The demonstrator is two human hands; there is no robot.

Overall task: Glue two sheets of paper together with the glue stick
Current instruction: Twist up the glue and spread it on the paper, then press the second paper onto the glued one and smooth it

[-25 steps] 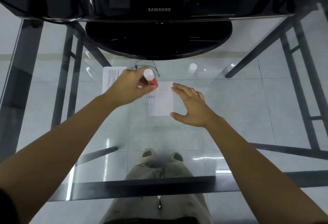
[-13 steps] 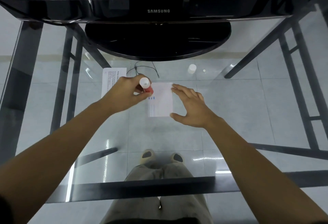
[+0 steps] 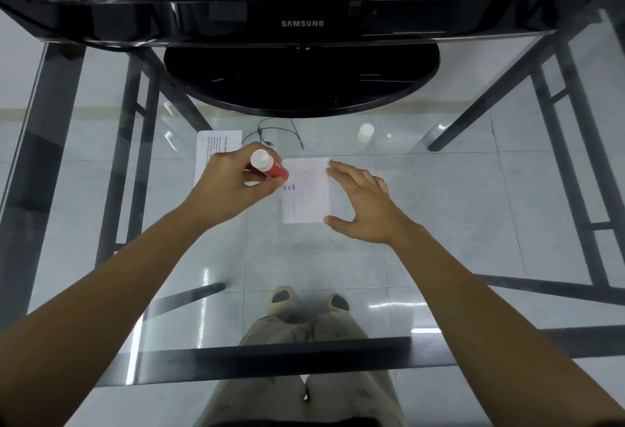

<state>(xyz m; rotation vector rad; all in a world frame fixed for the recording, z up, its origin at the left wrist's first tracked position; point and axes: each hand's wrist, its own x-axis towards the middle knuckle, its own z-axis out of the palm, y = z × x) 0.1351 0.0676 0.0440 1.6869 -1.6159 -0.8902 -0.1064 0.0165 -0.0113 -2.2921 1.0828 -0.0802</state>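
Note:
A small white sheet of paper (image 3: pixel 306 189) with faint blue marks lies on the glass table. My left hand (image 3: pixel 230 183) grips a red glue stick (image 3: pixel 270 166) with a white end, tilted, its lower end at the sheet's upper left edge. My right hand (image 3: pixel 362 203) rests with spread fingers on the sheet's right edge, thumb near its lower right corner. A second printed sheet (image 3: pixel 211 145) lies to the left, partly hidden behind my left hand.
A black Samsung monitor (image 3: pixel 301 24) on a round base (image 3: pixel 301 81) stands at the back of the glass table (image 3: pixel 439 189). A white cap (image 3: pixel 366 131) stands right of the base. A thin black cable (image 3: pixel 270 132) lies behind the sheets. My legs and shoes show through the glass.
My left hand has moved the glue stick down and then back up along the small sheet's upper left edge. My right hand has stayed on the sheet.

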